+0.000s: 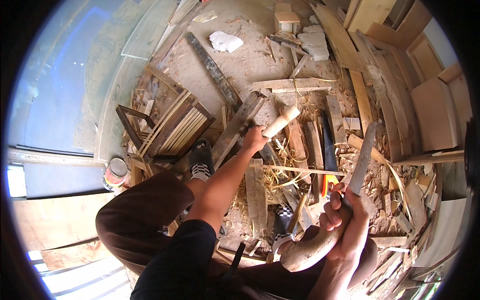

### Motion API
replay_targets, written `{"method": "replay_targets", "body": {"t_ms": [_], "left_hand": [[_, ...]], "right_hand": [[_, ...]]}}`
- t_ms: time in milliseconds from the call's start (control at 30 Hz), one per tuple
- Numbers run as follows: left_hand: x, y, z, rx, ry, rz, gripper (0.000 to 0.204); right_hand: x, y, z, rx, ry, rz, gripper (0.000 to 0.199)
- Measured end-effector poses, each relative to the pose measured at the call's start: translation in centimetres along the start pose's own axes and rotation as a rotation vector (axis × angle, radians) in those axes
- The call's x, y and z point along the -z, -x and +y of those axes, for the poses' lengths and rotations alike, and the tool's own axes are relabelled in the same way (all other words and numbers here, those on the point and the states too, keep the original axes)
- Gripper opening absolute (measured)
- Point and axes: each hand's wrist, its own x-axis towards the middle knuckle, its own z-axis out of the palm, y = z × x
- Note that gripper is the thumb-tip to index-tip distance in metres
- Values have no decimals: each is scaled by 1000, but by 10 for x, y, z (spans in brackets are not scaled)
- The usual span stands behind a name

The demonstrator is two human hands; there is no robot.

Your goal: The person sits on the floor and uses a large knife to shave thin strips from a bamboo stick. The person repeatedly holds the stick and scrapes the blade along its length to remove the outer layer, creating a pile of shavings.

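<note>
My left hand (256, 139) is stretched forward and closed around one end of a short, pale, peeled wooden stick (282, 122). The stick's other end points away to the right. In my right hand (341, 215) I grip a large knife (362, 160) with a long grey blade and a thick, curved wooden handle. Its blade points up and away, apart from the stick, while the handle's butt (300, 258) hangs over my lap. Between the hands, a handsaw with an orange handle (328, 184) lies on the ground among curled shavings (287, 176).
Planks (240, 125) and offcuts lie around my feet. A slatted wooden frame (182, 127) and a paint can (116, 170) stand at left, near glass sheets (148, 30). A white block (225, 41) lies far ahead. Boards and cabinet-like panels (434, 112) line the right.
</note>
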Motion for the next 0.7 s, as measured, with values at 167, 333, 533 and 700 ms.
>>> {"method": "replay_targets", "body": {"t_ms": [167, 333, 533, 700], "left_hand": [[53, 19, 11, -156, 20, -13, 36], [137, 57, 75, -135, 357, 189, 20], [216, 161, 108, -302, 661, 463, 29], [224, 239, 115, -298, 733, 489, 28]], "right_hand": [[-1, 14, -6, 34, 3, -60, 24], [6, 29, -18, 83, -87, -169, 22], [7, 47, -25, 198, -26, -358, 35], [-21, 82, -15, 374, 170, -231, 39]]}}
